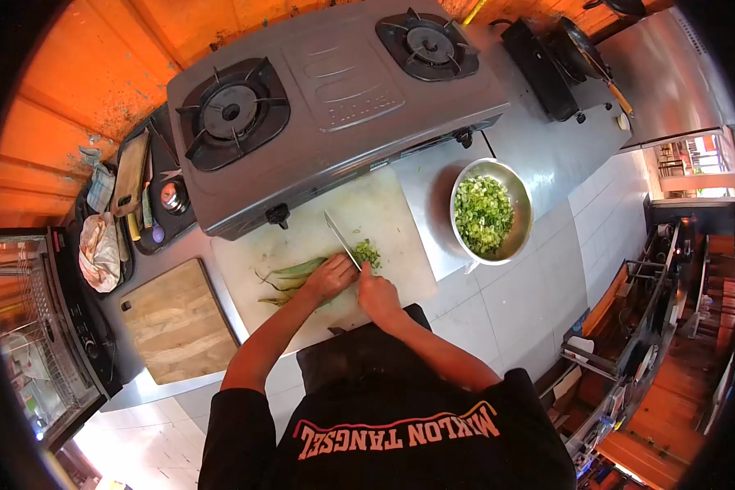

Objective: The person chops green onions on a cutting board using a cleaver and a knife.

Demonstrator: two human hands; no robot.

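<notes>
My right hand (378, 296) is closed around the handle of a kitchen knife (340, 237), its blade pointing away toward the stove. Close beside the blade, my left hand (331, 276) presses a bunch of green onions (296, 273) onto the white cutting board (394, 214). The leafy ends of the bunch spread out to the left. A small pile of chopped green onion (367, 253) lies just right of the blade. Off to the right stands a metal bowl (524, 214) with plenty of chopped green onion in it.
A two-burner gas stove (335, 90) stands directly beyond the white board. On the left lies a wooden cutting board (178, 325). A dark tray (162, 230) holds utensils and a metal container. Pans (576, 49) sit at the far right of the counter.
</notes>
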